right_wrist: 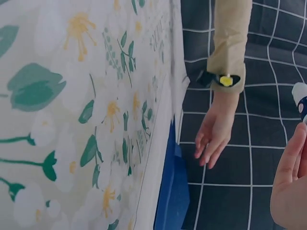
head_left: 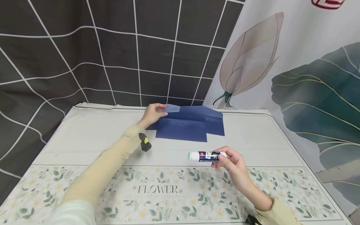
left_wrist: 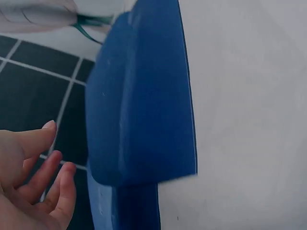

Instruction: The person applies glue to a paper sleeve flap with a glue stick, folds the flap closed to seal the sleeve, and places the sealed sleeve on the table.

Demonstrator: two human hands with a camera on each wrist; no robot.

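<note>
The right hand (head_left: 232, 163) is pinching a glue stick (head_left: 207, 156) between curled fingers and thumb, near and to the right of the cut-and-folded dark blue paper (head_left: 181, 128). The left hand (head_left: 153, 115) is hovering beside the paper's far left corner, thumb and fingers loosely parted and holding nothing; the left wrist view is showing a gap between fingertips and paper.

For gluing, the step seemingly in hand, the left hand would do best to steady the paper by an edge, leaving its folded panels uncreased, while the glue stick makes light, even strokes out to the flap's border.

The paper is lying toward the far side of the table (head_left: 253, 134), its long axis running left to right, its far part tilting up along a crease. The glue stick is also lying left to right, clear of the paper, its pale end pointing left; whether it is capped, I cannot tell.
</note>
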